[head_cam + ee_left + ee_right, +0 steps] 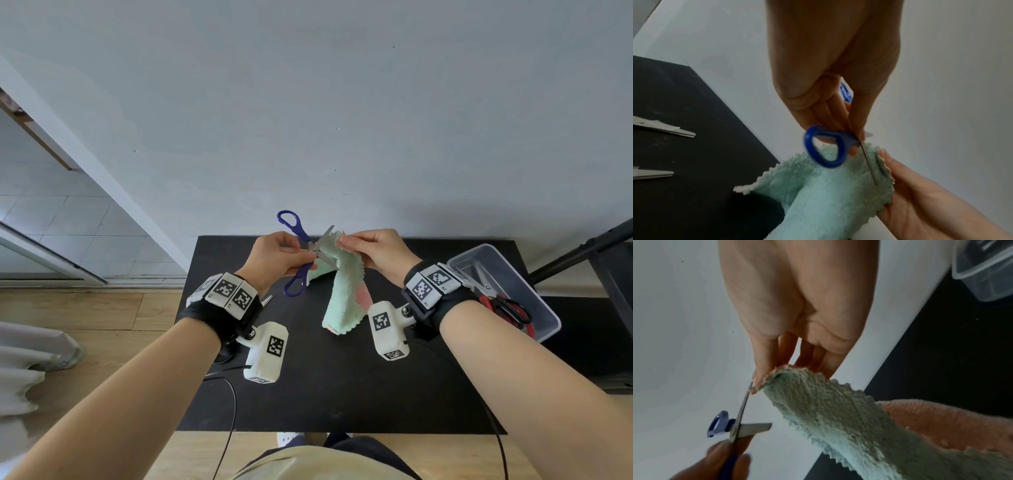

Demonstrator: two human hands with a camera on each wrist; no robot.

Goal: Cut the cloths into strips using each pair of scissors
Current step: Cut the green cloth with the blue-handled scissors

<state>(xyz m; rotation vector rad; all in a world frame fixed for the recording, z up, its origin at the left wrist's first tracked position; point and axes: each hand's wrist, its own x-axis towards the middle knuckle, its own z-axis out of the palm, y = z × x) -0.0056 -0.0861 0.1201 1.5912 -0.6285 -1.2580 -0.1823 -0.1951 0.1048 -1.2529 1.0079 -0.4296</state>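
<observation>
The left hand [274,255] grips the blue scissors [301,251] near the middle, blades spread wide at the top edge of the green cloth [342,291]. The right hand [373,251] pinches that edge, holding the cloth up above the black table [342,394]. Red scissors [507,308] lie in a clear box [534,294] right of the cloth.

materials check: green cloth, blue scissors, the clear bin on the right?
Green cloth: plush, fuzzy pile with zigzag edges, looks like microfibre; the other side is pink. Blue scissors: glossy moulded handles, likely plastic; bare grey blades with a dull sheen, likely steel. Clear bin: see-through, slightly frosted walls with a rolled rim, probably plastic.
</observation>
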